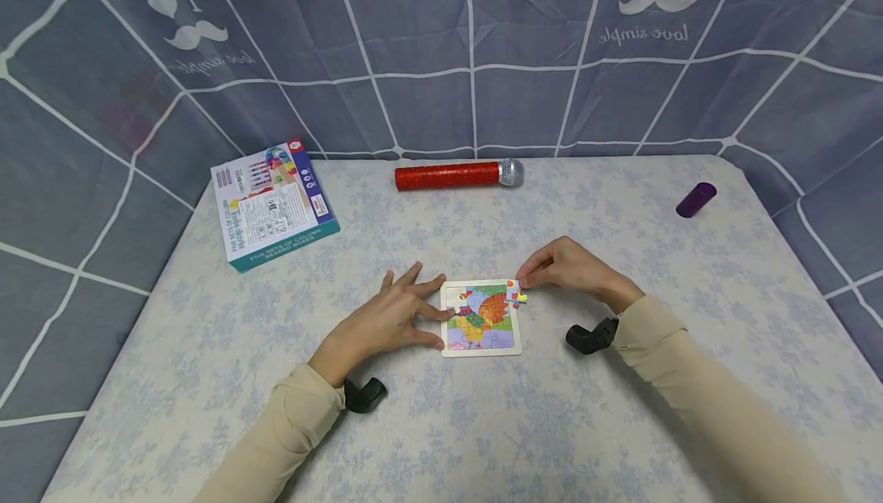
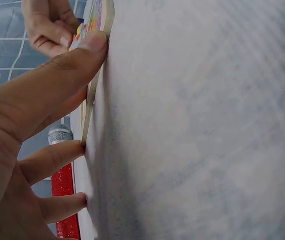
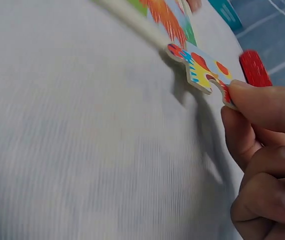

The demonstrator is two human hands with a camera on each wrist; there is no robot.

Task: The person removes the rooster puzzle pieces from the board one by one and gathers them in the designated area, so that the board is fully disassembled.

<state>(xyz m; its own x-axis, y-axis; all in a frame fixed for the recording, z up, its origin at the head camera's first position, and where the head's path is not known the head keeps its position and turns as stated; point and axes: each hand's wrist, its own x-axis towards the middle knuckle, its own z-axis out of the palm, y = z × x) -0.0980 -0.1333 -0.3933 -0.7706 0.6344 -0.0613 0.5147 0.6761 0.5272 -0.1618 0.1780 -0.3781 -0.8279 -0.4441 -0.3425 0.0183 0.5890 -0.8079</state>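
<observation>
A framed jigsaw puzzle [image 1: 481,350] with a colourful rooster picture lies on the table between the hands. My left hand [image 1: 393,315] is at its left side with fingers spread, thumb [image 2: 77,57] against the frame's edge and one fingertip over the picture. At the upper right corner, my right hand [image 1: 576,265] pinches a puzzle piece [image 1: 514,295] between thumb and index finger. This piece shows yellow, red and blue in the right wrist view, tilted over the frame's edge and overlapping it. The other right fingers are curled toward the palm.
A red glitter microphone [image 1: 448,175] lies at the back of the table. To the left is a boxed bead set [image 1: 276,208]; at the far right lies a purple cylinder [image 1: 697,200]. Black wrist-worn devices [image 1: 592,336] sit under both sleeves. A grid-patterned curtain [image 1: 428,112] hangs behind.
</observation>
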